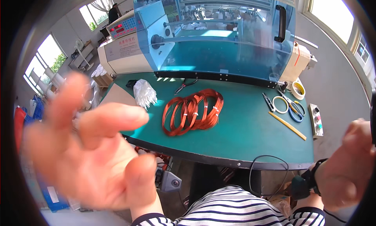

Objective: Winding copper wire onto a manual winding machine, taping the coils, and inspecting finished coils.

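Raised close to the camera on the left, my left hand (94, 155) is blurred, its fingers bent but apart and nothing in them. At the right edge my right hand (348, 167) is lifted too, with curled fingers partly cut off by the picture's rim. A dark edge shows beside those fingers; what they grip cannot be made out. A black band (311, 179) circles the right wrist. Beyond both hands, coils of copper-coloured wire (196, 110), bound with small white ties, lie on the green tabletop (243, 136). Neither hand touches them.
A winding machine (121, 49) with a clear blue cover (223, 57) spans the table's back. Pliers (186, 86) and a bagged white bundle (145, 93) lie before it. Rightward are scissors (293, 108), a tape roll (298, 90), a yellow stick (288, 126) and a button box (315, 120).
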`<state>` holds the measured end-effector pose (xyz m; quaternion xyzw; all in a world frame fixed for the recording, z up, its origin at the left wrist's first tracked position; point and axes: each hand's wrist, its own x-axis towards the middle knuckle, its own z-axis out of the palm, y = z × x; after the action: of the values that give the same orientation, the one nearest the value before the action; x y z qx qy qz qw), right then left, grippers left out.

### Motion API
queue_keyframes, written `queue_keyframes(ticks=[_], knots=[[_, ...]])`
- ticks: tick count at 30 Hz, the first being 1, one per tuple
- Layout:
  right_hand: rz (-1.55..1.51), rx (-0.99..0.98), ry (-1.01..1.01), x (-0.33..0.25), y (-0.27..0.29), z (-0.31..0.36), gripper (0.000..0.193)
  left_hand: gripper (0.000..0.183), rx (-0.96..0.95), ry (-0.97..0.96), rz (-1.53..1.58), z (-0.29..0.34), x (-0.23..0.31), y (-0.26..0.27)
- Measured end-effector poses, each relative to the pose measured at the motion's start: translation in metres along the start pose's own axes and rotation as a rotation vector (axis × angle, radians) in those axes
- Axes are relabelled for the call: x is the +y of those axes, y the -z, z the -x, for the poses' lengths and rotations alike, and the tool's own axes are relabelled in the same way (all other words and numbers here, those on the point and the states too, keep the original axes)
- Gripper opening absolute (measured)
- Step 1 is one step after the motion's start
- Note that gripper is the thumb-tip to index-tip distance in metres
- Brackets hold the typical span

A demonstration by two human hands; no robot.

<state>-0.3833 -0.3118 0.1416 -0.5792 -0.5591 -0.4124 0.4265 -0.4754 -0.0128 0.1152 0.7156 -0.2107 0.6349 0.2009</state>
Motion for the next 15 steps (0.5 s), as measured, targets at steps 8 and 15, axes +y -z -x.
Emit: queue_keyframes(ticks=[8, 15], knots=[[-0.507, -0.551, -1.224, 0.064, -0.127, 0.177, 0.023, 0.02, -0.551, 0.799, -0.262, 0.193, -0.05, -0.046], [-0.707, -0.419, -1.624, 0.091, -0.195, 0.185, 0.033, 0.023, -0.863, 0.874, -0.469, 0.238, -0.099, -0.039]])
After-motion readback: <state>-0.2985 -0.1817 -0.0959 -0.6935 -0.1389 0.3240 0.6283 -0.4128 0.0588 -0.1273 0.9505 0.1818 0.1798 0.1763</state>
